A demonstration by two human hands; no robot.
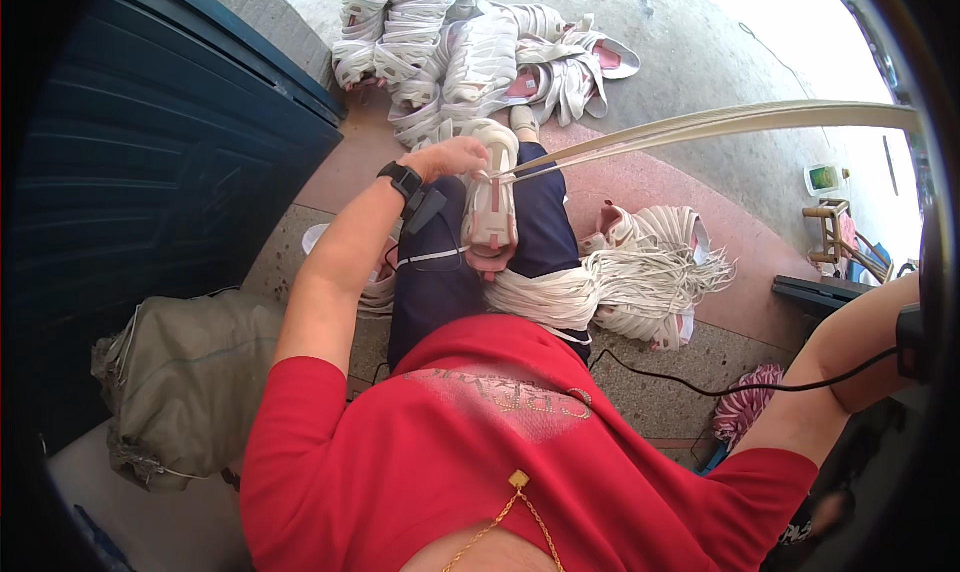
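Grey and pink floor (640, 172) spreads across the upper half of the frame, with a dark blue door (180, 102) at upper left and a stool (832, 227) at far right. On our lap, just above centre, we have a white and pink shoe (490, 212), its toe toward the top. Our left hand (450, 159) touches its upper, fingers bent close together; we cannot tell whether they pinch a lace or the shoe itself. Pale laces (800, 117) run taut from the shoe to the right edge. Our right hand lies out of view, so we cannot tell how its fingers stand. Right of the shoe, a bundle of laces (540, 297) lies over our thigh, near more shoes (665, 222) on the floor. At top centre we see a large shoe pile (480, 57), and at lower left a grey-green sack (195, 372).
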